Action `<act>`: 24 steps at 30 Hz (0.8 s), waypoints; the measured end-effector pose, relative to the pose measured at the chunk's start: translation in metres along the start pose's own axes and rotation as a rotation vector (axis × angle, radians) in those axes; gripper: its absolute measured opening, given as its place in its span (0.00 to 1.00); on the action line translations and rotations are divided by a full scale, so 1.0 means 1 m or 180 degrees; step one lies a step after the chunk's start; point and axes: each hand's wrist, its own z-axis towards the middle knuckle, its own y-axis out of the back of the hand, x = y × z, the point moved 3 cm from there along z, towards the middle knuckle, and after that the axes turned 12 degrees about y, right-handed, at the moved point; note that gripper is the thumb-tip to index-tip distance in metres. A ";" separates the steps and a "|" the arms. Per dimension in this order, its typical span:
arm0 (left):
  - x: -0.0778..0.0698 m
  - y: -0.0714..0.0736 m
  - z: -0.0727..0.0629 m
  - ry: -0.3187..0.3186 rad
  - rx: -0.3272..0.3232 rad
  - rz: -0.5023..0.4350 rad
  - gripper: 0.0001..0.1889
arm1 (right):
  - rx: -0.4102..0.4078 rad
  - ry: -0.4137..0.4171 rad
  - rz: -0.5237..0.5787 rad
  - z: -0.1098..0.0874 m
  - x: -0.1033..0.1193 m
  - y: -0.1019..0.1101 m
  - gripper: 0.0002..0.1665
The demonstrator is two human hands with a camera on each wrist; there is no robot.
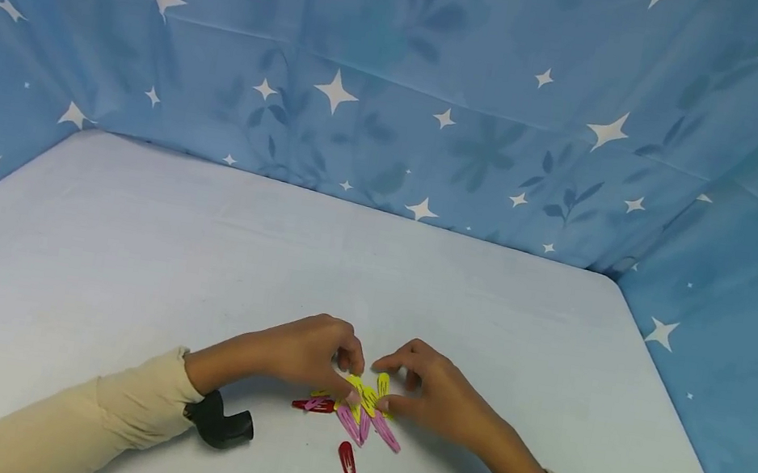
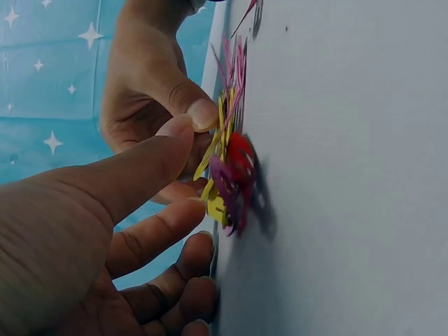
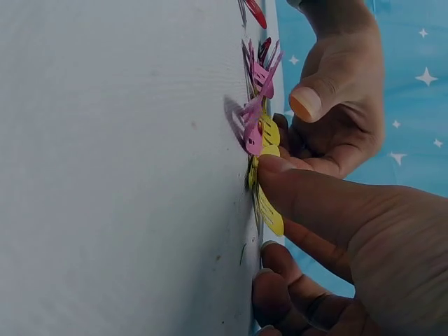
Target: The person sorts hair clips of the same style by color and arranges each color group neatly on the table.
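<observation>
A small heap of snap hair clips lies on the white table, with yellow clips (image 1: 383, 384) towards the back and pink clips (image 1: 386, 434) fanned out in front. One red clip (image 1: 322, 405) sits at the heap's left edge. My left hand (image 1: 312, 351) arches over the left side, its thumb above the clips and its fingers loosely bent behind them. From the right, my right hand (image 1: 439, 397) reaches in; its thumb (image 3: 280, 171) touches a yellow clip (image 3: 269, 210), while the other fingers stand apart beyond the heap.
A separate red hair clip (image 1: 348, 467) lies in front of the heap. The white table (image 1: 201, 243) reaches back to a blue curtain (image 1: 392, 50) with white stars. Black wrist mounts (image 1: 219, 421) sit beneath both wrists, low over the table.
</observation>
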 end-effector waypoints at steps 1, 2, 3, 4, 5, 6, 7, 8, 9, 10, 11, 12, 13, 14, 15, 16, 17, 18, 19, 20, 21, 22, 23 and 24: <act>0.000 -0.001 0.000 0.0023 -0.0003 0.0032 0.10 | 0.0009 0.0007 -0.0008 0.000 0.000 0.000 0.20; 0.000 -0.001 -0.001 0.0040 -0.0011 0.0062 0.10 | 0.0013 0.0013 -0.0014 0.000 0.000 0.000 0.20; 0.000 -0.002 -0.001 0.0052 -0.0018 0.0088 0.10 | 0.0015 0.0016 -0.0023 0.000 0.000 0.000 0.19; 0.000 -0.002 -0.001 0.0057 -0.0020 0.0111 0.10 | 0.0018 0.0015 -0.0032 0.000 0.000 0.000 0.19; 0.000 -0.002 -0.001 0.0045 -0.0020 0.0123 0.10 | 0.0025 0.0010 -0.0046 0.000 0.000 0.000 0.18; -0.001 -0.003 -0.001 0.0021 -0.0021 0.0124 0.10 | 0.0030 -0.0008 -0.0056 0.000 0.001 0.000 0.18; -0.001 -0.003 -0.001 -0.0001 -0.0022 0.0121 0.10 | 0.0032 -0.0027 -0.0060 0.000 0.001 0.000 0.17; -0.001 -0.003 -0.001 -0.0020 -0.0023 0.0113 0.10 | 0.0032 -0.0045 -0.0067 0.000 0.001 0.000 0.17; -0.001 -0.003 -0.001 -0.0039 -0.0027 0.0107 0.10 | 0.0032 -0.0063 -0.0069 0.000 0.002 0.000 0.17; -0.001 -0.004 -0.001 -0.0054 -0.0032 0.0100 0.10 | 0.0028 -0.0078 -0.0073 0.000 0.002 0.000 0.17; -0.001 -0.004 0.000 -0.0057 -0.0038 0.0097 0.09 | 0.0020 -0.0100 -0.0069 0.000 0.003 -0.001 0.17; -0.002 -0.004 0.000 -0.0053 -0.0049 0.0099 0.09 | 0.0012 -0.0119 -0.0062 0.000 0.003 -0.001 0.17; -0.001 -0.005 0.000 -0.0043 -0.0059 0.0105 0.08 | 0.0007 -0.0138 -0.0059 -0.001 0.004 -0.001 0.17; -0.001 -0.005 0.000 -0.0032 -0.0072 0.0112 0.08 | 0.0002 -0.0153 -0.0064 -0.001 0.004 -0.001 0.17; -0.001 -0.006 0.000 -0.0024 -0.0086 0.0122 0.07 | -0.0007 -0.0140 -0.0066 -0.001 0.004 -0.002 0.18; -0.001 -0.006 0.000 -0.0016 -0.0100 0.0132 0.07 | -0.0013 -0.0143 -0.0068 -0.001 0.004 -0.002 0.18; -0.001 -0.006 0.000 -0.0015 -0.0113 0.0137 0.06 | -0.0018 -0.0141 -0.0067 -0.001 0.004 -0.002 0.18; -0.001 -0.006 0.000 -0.0024 -0.0125 0.0138 0.05 | -0.0022 -0.0126 -0.0076 -0.001 0.004 -0.003 0.19; -0.001 -0.006 0.000 -0.0037 -0.0132 0.0131 0.05 | -0.0027 -0.0118 -0.0079 -0.001 0.004 -0.003 0.19; -0.002 -0.006 0.000 -0.0053 -0.0137 0.0119 0.04 | -0.0033 -0.0105 -0.0081 -0.001 0.004 -0.003 0.19; -0.002 -0.006 0.000 -0.0067 -0.0131 0.0098 0.03 | -0.0039 -0.0094 -0.0076 -0.001 0.004 -0.004 0.19; -0.001 -0.005 0.000 -0.0085 -0.0121 0.0066 0.03 | -0.0043 -0.0106 -0.0071 -0.001 0.004 -0.004 0.20; -0.001 -0.005 0.000 -0.0101 -0.0109 0.0033 0.02 | -0.0047 -0.0107 -0.0067 -0.001 0.004 -0.004 0.20; -0.001 -0.004 0.001 -0.0107 -0.0096 0.0000 0.02 | -0.0051 -0.0113 -0.0063 -0.001 0.004 -0.004 0.20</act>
